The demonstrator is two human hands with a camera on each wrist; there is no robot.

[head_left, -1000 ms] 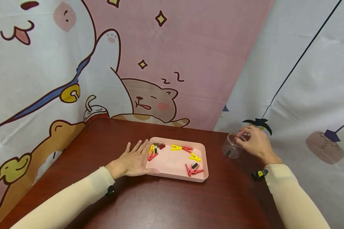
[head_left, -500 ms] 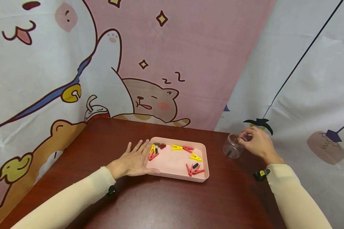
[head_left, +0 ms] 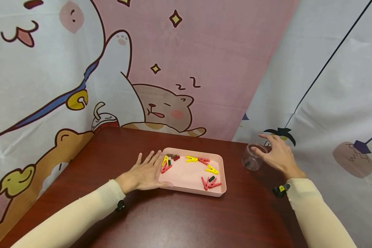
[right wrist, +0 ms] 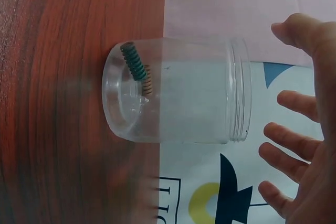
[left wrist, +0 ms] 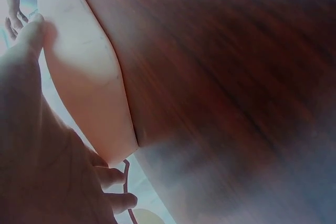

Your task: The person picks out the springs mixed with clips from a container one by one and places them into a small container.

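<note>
Looking down from the head, the right hand spreads open fingers just right of the clear jar. Flat and open, the left hand rests against the pink tray. Up close from the left wrist, that hand touches the tray's wall. From the right wrist, the jar stands on the tabletop, fingers apart by its mouth.

- A dark reddish wooden desk carries everything in view.
- Behind it hangs a cartoon backdrop showing a sleeping bear on pink.
- A yellow duck is printed low at the left.
- A pale curtain with dark lines hangs to the right.
</note>
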